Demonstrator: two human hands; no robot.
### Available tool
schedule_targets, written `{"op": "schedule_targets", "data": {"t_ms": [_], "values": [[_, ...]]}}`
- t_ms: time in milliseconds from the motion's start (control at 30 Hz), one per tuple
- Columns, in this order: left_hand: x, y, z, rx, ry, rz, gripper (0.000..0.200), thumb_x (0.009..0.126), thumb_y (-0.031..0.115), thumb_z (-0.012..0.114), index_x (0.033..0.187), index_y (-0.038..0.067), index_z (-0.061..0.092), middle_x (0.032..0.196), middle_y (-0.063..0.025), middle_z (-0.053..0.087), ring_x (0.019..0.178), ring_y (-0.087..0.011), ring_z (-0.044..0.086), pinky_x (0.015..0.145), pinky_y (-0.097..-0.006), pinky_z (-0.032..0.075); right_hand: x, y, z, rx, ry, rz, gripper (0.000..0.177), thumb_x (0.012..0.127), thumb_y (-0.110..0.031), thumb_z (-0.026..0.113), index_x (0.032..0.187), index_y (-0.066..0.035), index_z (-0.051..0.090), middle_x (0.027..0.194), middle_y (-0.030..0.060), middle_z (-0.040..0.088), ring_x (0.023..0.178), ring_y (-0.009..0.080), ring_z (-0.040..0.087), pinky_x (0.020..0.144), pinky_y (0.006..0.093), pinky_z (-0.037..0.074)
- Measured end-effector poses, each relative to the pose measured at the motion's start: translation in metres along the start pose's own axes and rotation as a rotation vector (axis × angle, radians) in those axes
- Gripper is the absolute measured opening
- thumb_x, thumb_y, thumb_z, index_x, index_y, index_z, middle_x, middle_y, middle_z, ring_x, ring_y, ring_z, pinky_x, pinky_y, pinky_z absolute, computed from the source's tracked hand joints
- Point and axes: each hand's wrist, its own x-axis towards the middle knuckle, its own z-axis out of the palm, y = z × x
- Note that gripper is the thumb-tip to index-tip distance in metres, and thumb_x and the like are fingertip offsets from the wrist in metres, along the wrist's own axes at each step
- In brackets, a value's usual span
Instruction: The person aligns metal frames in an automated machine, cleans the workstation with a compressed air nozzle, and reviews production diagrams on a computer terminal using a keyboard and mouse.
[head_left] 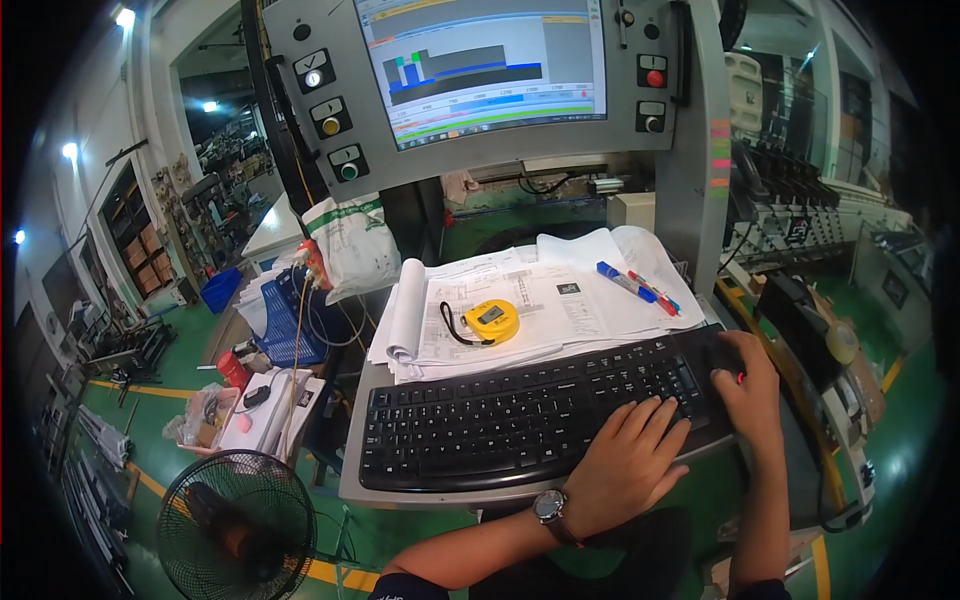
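My left hand (630, 462), with a wristwatch (549, 506) on its wrist, lies across the right part of a black keyboard (470, 435). Its fingers are stretched out over the number keys and hold nothing. To the right of the keyboard, my right hand (750, 392) is curled over a dark computer mouse (740, 378); a small red glow shows there, and the hand covers most of the mouse. Behind the keyboard, a yellow tape measure (491, 321) with a black strap sits on printed drawings (545, 332). Blue marker (626, 282) and red pen (652, 293) lie on the papers.
A machine control panel (520, 150) with a lit screen (480, 70) and push buttons stands above the shelf. At lower left is a black fan (237, 525). A white bag (350, 245) and a blue basket (290, 325) are left of the papers.
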Motion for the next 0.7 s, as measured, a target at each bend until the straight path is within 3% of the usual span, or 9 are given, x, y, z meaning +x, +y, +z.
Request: {"op": "schedule_targets", "data": {"t_ms": [233,700], "values": [[0.0002,0.0002,0.0002,0.005,0.002,0.005,0.056,0.092,0.036,0.075,0.134,0.001,0.063,0.142,-0.0198,0.059,0.132,-0.0337,0.053,0.113,-0.0464,0.042,0.001,0.003,0.0025,-0.031,-0.031,0.034,0.046,0.092,-0.016,0.065,0.135,0.0,0.059,0.143,0.0201,0.057,0.13,0.0414,0.059,0.108,0.0446,0.047],[0.001,0.0003,-0.0007,0.002,0.006,0.009,0.056,0.091,0.036,0.076,0.133,0.001,0.064,0.14,-0.0194,0.059,0.132,-0.0332,0.053,0.112,-0.0456,0.043,0.0015,-0.0031,0.0,0.001,-0.075,0.009,0.043,0.094,-0.016,0.067,0.134,0.0,0.06,0.143,0.0198,0.057,0.129,0.0412,0.06,0.105,0.044,0.049]]}}
